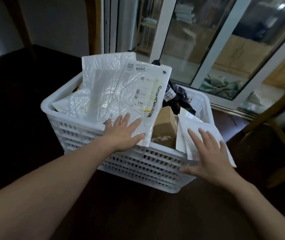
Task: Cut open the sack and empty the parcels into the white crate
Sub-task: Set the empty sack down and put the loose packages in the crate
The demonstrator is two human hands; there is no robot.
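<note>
One white crate (121, 161) on dark floor, heaped past its rim. Two big white mailers: one under the left hand (123, 134), one overhanging the near edge under the right hand (211, 158). Both hands spread flat. One brown box (164, 123) between them.

Brown box (164, 123) (half under white mailers (117, 90))
</note>
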